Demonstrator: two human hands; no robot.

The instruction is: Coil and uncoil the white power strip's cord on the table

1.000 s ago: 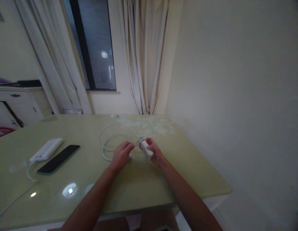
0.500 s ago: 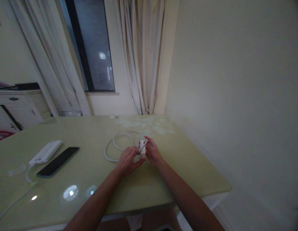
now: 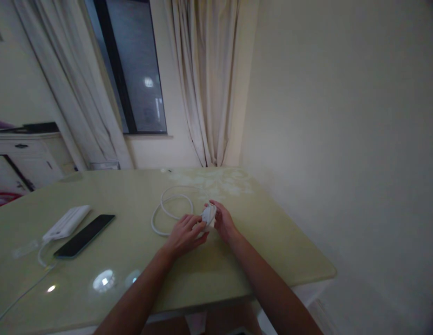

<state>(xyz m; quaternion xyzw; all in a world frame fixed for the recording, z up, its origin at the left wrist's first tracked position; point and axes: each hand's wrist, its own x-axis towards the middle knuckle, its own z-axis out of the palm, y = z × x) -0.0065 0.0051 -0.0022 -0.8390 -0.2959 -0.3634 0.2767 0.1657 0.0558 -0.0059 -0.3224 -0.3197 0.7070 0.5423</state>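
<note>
A white power adapter point(image 3: 212, 223) is held up just over the table between my two hands. White cable lies in turns across its near face. My right hand point(image 3: 224, 222) is closed round its right side, the fingertips at its top. On the left, my left hand point(image 3: 185, 233) has its fingers bent against the adapter and the cable; what exactly they pinch is partly hidden. The rest of the white cable point(image 3: 154, 225) lies in loose loops on the table beyond my left hand, its thinner stretch running back toward the adapter.
A black phone point(image 3: 84, 236) lies at the left of the pale green table point(image 3: 272, 251), beside a white power bank point(image 3: 67, 223) with a cable attached. Another thin cable point(image 3: 23, 295) runs off the near left edge. A wall point(image 3: 342, 163) stands along the right side.
The cable now lies across the adapter's face, where before a strand stuck up between my hands. The adapter has turned a little, and my left fingers have shifted. The loops on the table moved slightly.
</note>
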